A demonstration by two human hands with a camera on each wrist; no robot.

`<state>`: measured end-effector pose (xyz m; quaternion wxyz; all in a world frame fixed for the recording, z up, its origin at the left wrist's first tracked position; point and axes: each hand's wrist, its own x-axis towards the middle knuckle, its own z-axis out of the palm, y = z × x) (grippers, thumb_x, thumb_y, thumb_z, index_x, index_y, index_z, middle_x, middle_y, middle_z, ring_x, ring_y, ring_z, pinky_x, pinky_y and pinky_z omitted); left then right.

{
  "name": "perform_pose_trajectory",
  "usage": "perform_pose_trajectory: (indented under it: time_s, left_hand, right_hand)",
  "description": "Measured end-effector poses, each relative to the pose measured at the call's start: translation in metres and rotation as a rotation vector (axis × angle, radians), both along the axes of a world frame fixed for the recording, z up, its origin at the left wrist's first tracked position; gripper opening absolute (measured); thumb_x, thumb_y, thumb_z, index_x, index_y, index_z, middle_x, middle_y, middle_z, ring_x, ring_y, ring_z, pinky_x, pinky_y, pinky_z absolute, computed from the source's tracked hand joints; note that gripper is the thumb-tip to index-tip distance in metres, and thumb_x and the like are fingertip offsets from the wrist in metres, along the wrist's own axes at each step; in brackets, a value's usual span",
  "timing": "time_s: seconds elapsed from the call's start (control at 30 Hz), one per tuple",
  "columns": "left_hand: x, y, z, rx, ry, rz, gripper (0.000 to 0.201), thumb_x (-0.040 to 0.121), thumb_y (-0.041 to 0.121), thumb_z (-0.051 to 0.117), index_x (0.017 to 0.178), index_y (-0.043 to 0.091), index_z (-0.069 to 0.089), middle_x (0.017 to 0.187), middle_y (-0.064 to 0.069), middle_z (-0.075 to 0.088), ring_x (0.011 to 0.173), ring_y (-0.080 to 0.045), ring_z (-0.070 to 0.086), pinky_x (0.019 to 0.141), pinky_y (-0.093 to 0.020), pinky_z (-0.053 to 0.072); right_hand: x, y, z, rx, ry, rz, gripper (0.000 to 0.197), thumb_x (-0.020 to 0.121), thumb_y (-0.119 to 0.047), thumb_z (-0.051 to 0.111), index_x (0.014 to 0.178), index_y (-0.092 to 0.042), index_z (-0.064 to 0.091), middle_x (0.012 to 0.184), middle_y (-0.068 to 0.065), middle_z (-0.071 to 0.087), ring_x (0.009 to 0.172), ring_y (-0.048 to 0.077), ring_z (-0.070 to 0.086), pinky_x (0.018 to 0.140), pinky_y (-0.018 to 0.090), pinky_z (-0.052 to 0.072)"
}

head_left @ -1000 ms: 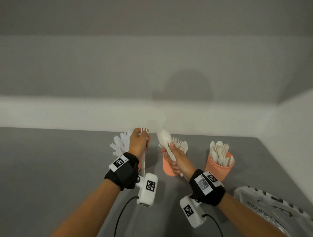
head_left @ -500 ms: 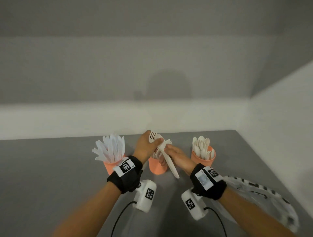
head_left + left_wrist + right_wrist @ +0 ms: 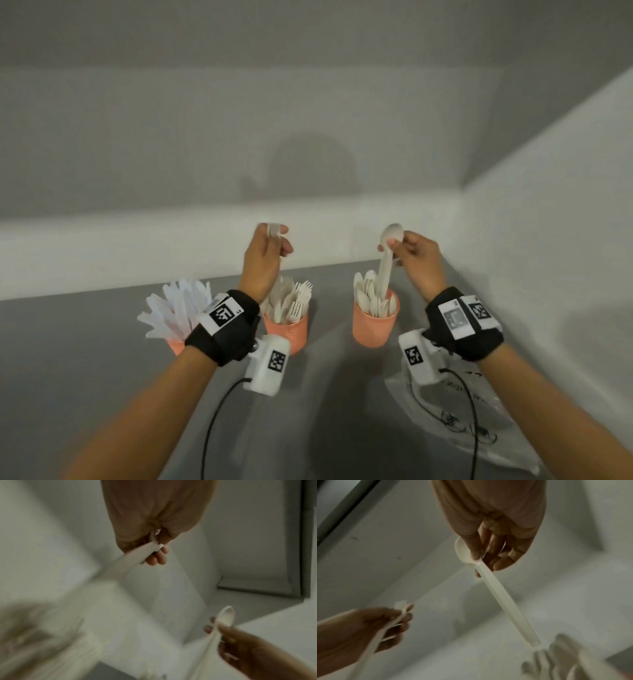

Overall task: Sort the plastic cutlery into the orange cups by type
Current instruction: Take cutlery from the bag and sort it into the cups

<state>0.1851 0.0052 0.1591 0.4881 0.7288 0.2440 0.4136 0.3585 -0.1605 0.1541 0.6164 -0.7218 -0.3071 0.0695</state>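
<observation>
Hands parted since half-second before: left hand (image 3: pixel 265 253) pinched fork (image 3: pixel 274 230) above fork cup (image 3: pixel 287 330); right hand (image 3: pixel 416 255) pinched spoon (image 3: pixel 387 260), handle entering spoon cup (image 3: pixel 375 327).

Three orange plastic cups stand in a row on the grey counter (image 3: pixel 85 359): the left cup (image 3: pixel 176 345) holds white plastic knives (image 3: pixel 174 308), the middle cup (image 3: pixel 287 330) white forks (image 3: pixel 291 301), the right cup (image 3: pixel 375 327) white spoons (image 3: pixel 368 298). A white plastic spoon (image 3: pixel 386 263) hangs handle-down into the right cup; another white utensil (image 3: pixel 273 230), mostly hidden, is raised above the middle cup.
</observation>
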Motion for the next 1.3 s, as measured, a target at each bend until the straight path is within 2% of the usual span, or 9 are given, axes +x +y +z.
perform_pose_trajectory:
  time_s: [0.13, 0.23, 0.3, 0.47, 0.63, 0.77, 1.0, 1.13, 1.3]
  left_hand:
    - [-0.011, 0.021, 0.002, 0.319, -0.068, 0.169, 0.009, 0.099, 0.011, 0.035, 0.103, 0.015, 0.042, 0.080, 0.005, 0.063, 0.065, 0.005, 0.053, 0.060, -0.005, 0.036]
    - [-0.019, 0.029, -0.007, 0.379, -0.085, 0.243, 0.013, 0.098, 0.008, 0.036, 0.105, 0.006, 0.047, 0.084, 0.000, 0.064, 0.067, 0.007, 0.055, 0.062, -0.006, 0.037]
    - [-0.022, 0.030, -0.018, 0.399, -0.055, 0.262, 0.014, 0.097, 0.005, 0.037, 0.106, 0.003, 0.048, 0.086, -0.004, 0.065, 0.064, -0.011, 0.055, 0.058, -0.007, 0.036]
    - [-0.021, 0.029, -0.048, 0.407, 0.030, 0.266, 0.016, 0.095, 0.002, 0.038, 0.107, 0.007, 0.048, 0.087, 0.002, 0.062, 0.065, 0.003, 0.053, 0.059, -0.003, 0.037]
    - [-0.016, 0.027, -0.066, 0.440, 0.120, 0.217, 0.021, 0.094, -0.003, 0.039, 0.112, 0.001, 0.049, 0.089, -0.007, 0.059, 0.067, -0.012, 0.050, 0.063, -0.006, 0.037]
    - [-0.019, 0.028, -0.079, 0.500, 0.257, 0.167, 0.036, 0.090, -0.010, 0.040, 0.123, 0.002, 0.049, 0.095, -0.011, 0.058, 0.067, -0.016, 0.048, 0.067, -0.028, 0.039]
    - [-0.021, 0.024, -0.088, 0.482, 0.470, 0.096, 0.050, 0.083, -0.016, 0.041, 0.127, 0.006, 0.051, 0.112, -0.017, 0.059, 0.077, -0.025, 0.052, 0.073, -0.028, 0.039]
    - [-0.017, 0.021, -0.087, 0.499, 0.454, 0.116, 0.042, 0.089, 0.011, 0.034, 0.125, 0.001, 0.054, 0.114, -0.022, 0.062, 0.100, -0.037, 0.061, 0.085, -0.035, 0.045]
    - [-0.014, 0.016, -0.102, 0.613, 0.686, 0.058, 0.079, 0.091, 0.057, 0.007, 0.132, 0.005, 0.048, 0.132, -0.016, 0.055, 0.128, -0.033, 0.046, 0.108, -0.048, 0.030]
  right_hand:
    - [0.032, -0.012, 0.002, 0.008, -0.053, -0.166, 0.019, 0.091, -0.016, 0.056, 0.101, -0.004, 0.067, 0.096, 0.016, 0.070, 0.086, 0.029, 0.066, 0.082, 0.043, 0.055]
    - [0.040, -0.014, -0.011, 0.004, -0.022, -0.188, 0.020, 0.092, -0.015, 0.055, 0.102, -0.002, 0.067, 0.098, 0.019, 0.070, 0.086, 0.029, 0.065, 0.076, 0.036, 0.057]
    - [0.039, -0.014, -0.024, 0.011, 0.010, -0.187, 0.020, 0.092, -0.014, 0.054, 0.102, -0.001, 0.067, 0.099, 0.019, 0.069, 0.084, 0.025, 0.063, 0.072, 0.029, 0.057]
    - [0.038, -0.005, -0.053, 0.015, 0.096, -0.185, 0.010, 0.091, -0.011, 0.055, 0.093, -0.012, 0.065, 0.086, 0.010, 0.065, 0.084, 0.028, 0.063, 0.089, 0.055, 0.050]
    - [0.040, 0.000, -0.069, -0.018, 0.107, -0.169, 0.011, 0.091, -0.011, 0.055, 0.094, -0.015, 0.065, 0.089, 0.009, 0.066, 0.087, 0.028, 0.063, 0.089, 0.055, 0.050]
    - [0.037, -0.001, -0.080, -0.082, 0.072, -0.157, 0.010, 0.089, -0.008, 0.055, 0.096, -0.010, 0.062, 0.090, 0.013, 0.067, 0.088, 0.034, 0.065, 0.085, 0.048, 0.053]
    - [0.032, -0.002, -0.088, -0.347, -0.196, -0.130, 0.028, 0.089, -0.003, 0.044, 0.114, -0.010, 0.057, 0.088, 0.017, 0.067, 0.076, 0.029, 0.059, 0.072, 0.036, 0.048]
    - [0.027, 0.003, -0.088, -0.379, -0.292, -0.044, 0.031, 0.088, 0.001, 0.042, 0.113, -0.002, 0.059, 0.109, 0.015, 0.064, 0.096, 0.028, 0.060, 0.081, 0.025, 0.042]
    - [0.019, 0.005, -0.104, -0.451, -0.340, 0.047, 0.050, 0.084, -0.023, 0.023, 0.115, -0.001, 0.056, 0.112, 0.015, 0.061, 0.092, 0.029, 0.059, 0.076, 0.024, 0.038]
